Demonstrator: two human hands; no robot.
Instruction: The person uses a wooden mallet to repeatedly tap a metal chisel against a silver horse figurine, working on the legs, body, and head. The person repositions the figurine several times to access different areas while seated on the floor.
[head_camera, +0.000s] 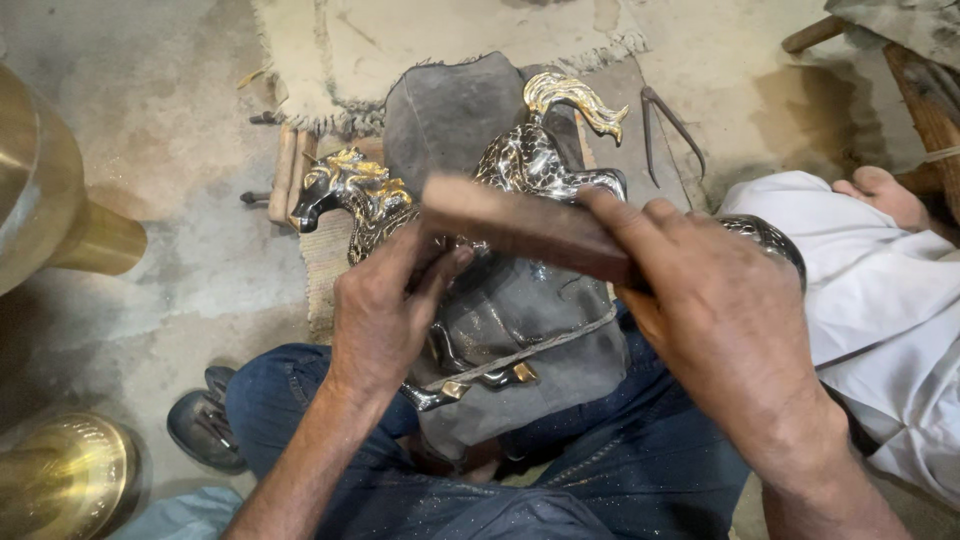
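Horse (520, 165), a black and gilt metal figure, is laid across a grey pad (530, 320) on the lap, so it is cushioned. Left hand (385, 310) is pressed on it, fingers curled, steadying. Right hand (720, 320) is closed around a wooden block (520, 225), held flat over its body.

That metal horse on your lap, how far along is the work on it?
The horse already shows patterned dark silver with gold on mane and tail. In hand: the right hand holds a wooden block over its back while the left hand steadies the body. How much surface remains is hidden under the hands.
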